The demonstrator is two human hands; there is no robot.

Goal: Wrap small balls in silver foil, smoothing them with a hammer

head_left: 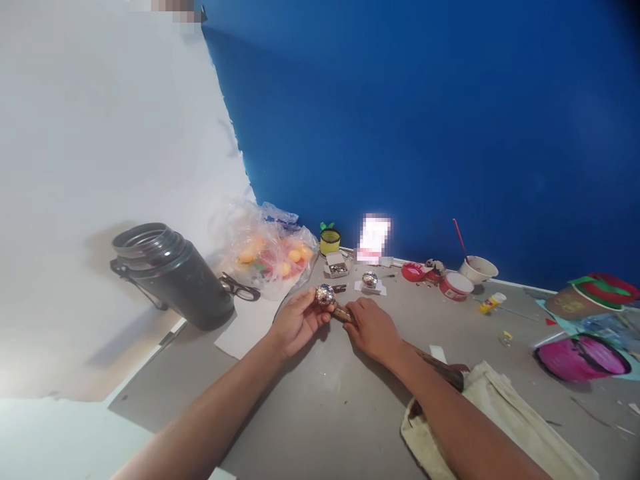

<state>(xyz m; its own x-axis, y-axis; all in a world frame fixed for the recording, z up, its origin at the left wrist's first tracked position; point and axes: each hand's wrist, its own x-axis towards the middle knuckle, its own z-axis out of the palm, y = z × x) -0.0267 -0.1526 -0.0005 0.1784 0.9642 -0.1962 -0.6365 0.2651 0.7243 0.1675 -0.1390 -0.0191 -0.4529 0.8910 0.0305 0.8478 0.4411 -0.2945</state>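
Note:
Between the fingertips of my left hand (296, 323) is a shiny silver ball (325, 295) with a mirror-like, patterned surface. It sits at the near end of a brown wooden stick (343, 313); whether the two are joined I cannot tell. My right hand (371, 328) is closed around the stick just behind the ball. The stick runs on beneath my right forearm, and its thick dark end shows beyond it, by a cream cloth (505, 413). A second silver ball (370, 279) rests on a white paper piece a little further back.
A large dark flask (175, 277) without a lid leans in view at left, beside glasses (243, 289) and a plastic bag (270, 250). Behind my hands are a small open box (337, 265) and a yellow container (330, 241). Rightward stand a white cup (479, 270) and a pink container (575, 357).

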